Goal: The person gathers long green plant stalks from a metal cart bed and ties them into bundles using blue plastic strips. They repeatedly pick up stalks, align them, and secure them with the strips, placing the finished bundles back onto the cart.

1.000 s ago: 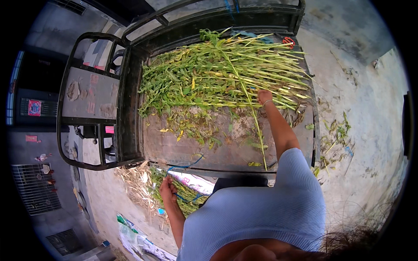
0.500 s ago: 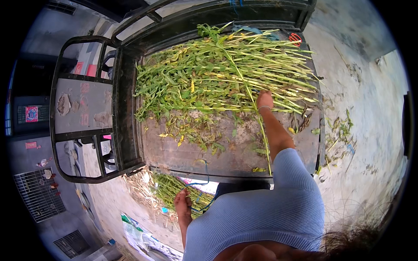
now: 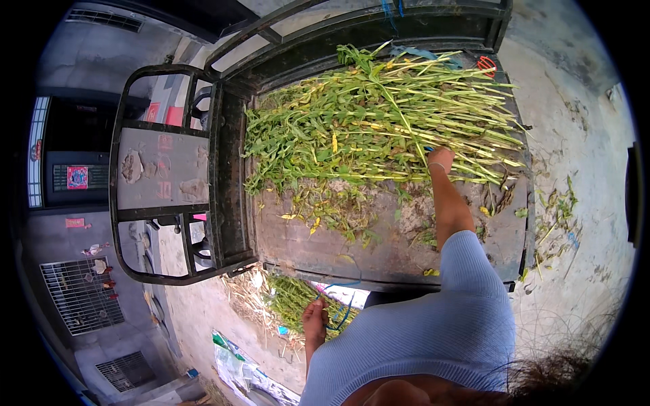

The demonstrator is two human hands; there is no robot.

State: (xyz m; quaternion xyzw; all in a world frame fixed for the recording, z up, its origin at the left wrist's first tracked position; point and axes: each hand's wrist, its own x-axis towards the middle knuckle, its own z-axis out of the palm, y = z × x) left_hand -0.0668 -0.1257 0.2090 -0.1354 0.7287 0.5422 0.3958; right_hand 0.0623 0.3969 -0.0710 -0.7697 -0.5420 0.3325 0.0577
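Right hand (image 3: 440, 159) clasps stalks (image 3: 379, 125) on the bed (image 3: 379, 250); left hand (image 3: 315, 318) grips blue string (image 3: 342, 308); I'd gather evenly.

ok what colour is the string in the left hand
Blue: a thin blue string hangs looped by the left hand, best seen in the head view.

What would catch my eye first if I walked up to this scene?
Most striking is the big heap of green leafy stalks spread across the far half of the rusty cart bed. The person's right hand reaches into the heap's near edge, while the left hand hangs low beside the cart, with a blue cord at its fingers, over a smaller bundle of greens on the ground.
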